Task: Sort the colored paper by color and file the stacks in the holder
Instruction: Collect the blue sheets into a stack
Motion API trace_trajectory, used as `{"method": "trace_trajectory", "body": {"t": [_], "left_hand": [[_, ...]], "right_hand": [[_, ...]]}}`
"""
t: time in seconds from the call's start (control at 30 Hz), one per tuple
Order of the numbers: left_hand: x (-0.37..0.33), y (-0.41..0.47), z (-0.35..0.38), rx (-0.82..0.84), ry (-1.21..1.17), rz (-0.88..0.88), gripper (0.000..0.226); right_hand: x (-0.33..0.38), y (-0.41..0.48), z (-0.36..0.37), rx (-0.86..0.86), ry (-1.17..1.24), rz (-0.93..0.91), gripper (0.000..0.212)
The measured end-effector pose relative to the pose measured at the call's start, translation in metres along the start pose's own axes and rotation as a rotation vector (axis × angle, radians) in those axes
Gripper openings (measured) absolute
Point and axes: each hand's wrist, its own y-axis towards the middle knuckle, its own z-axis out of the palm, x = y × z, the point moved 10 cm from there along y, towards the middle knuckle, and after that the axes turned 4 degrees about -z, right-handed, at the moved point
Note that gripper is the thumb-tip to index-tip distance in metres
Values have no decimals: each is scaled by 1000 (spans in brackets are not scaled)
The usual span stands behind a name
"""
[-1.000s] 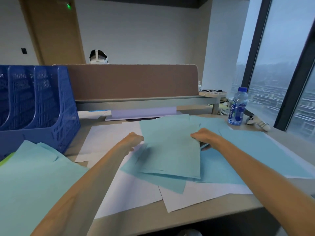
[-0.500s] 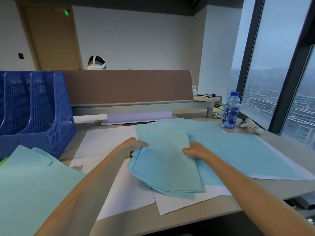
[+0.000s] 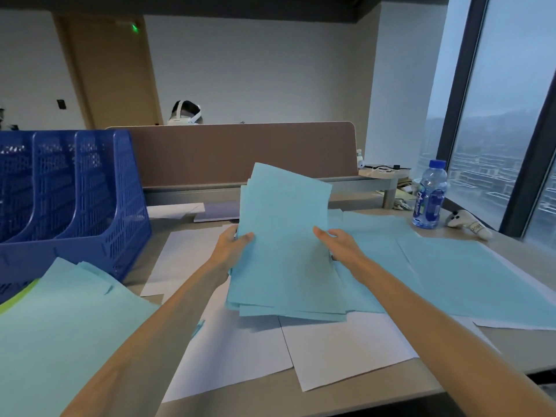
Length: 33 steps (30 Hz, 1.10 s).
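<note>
Head view: left hand (image 3: 233, 246) and right hand (image 3: 337, 243) grip an uneven, seemingly lifted light-blue paper stack (image 3: 285, 254).

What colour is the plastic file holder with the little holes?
Dark blue. The perforated plastic file holder shows best in the head view, on the left of the desk.

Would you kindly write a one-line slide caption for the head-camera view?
Left hand and right hand lift a stack of light blue paper sheets beside an empty blue plastic file holder.
</note>
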Motion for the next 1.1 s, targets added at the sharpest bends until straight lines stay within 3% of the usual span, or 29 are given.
{"method": "trace_trajectory", "body": {"t": [0.07, 0.17, 0.2, 0.23, 0.3, 0.37, 0.47, 0.63, 0.73, 0.97, 1.1], "left_hand": [[7, 4, -8, -79, -22, -25, 24], [26, 15, -16, -173, 24, -89, 20], [31, 19, -18, -191, 49, -102, 18], [35, 24, -19, -207, 63, -111, 17], [43, 36, -21, -230, 65, -137, 18], [50, 44, -20, -219, 85, -174, 17], [62, 50, -11, -122, 98, -234, 15], [58, 55, -24, -92, 333, -223, 31], [55, 49, -39, -88, 395, -236, 31], [56, 27, -68, -89, 483, -260, 40], [53, 20, -67, -71, 465, -238, 38]], "right_hand": [[-5, 9, 15, 64, -36, 17, 76], [-25, 27, 25, 95, -111, 26, 40], [-31, 31, 27, 103, -66, 50, 37], [-33, 33, 27, 100, -7, 72, 45], [-29, 40, 14, 33, -130, 45, 55], [-22, 46, -8, -35, -498, -12, 54], [-42, 47, -29, 23, -872, 80, 72], [-57, 42, -19, 125, -982, 169, 121], [-60, 44, -15, 145, -987, 192, 129], [-61, 56, -25, 75, -911, 148, 92], [-34, 58, -28, -9, -810, -15, 31]]}}
